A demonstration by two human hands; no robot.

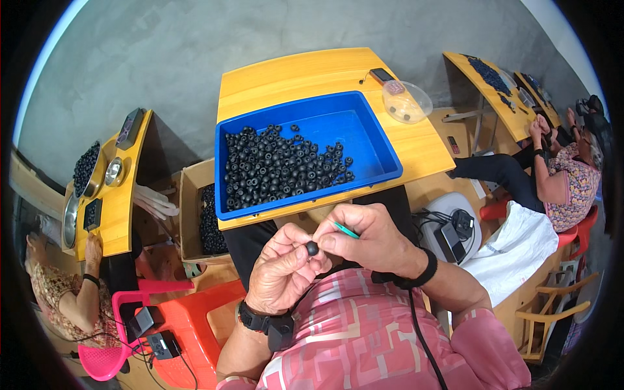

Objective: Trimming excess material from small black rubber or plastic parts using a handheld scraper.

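One black bead (312, 248) held up before a pink patterned shirt (351, 325), on the near side of a blue tray (369, 146).

Fingers of the left hand (281, 268) are pinched on the bead; those of the right hand (370, 235) close around a slim green tool (347, 231) just beside it — whether the tool's tip touches the bead is hidden. Beyond the hands, the tray rests on a yellow tabletop (279, 79), many more black beads (276, 162) heaped toward its left — and a clear round container (417, 99) sits near its far right corner. Lower left, a cardboard box (191, 188) holds further dark beads.
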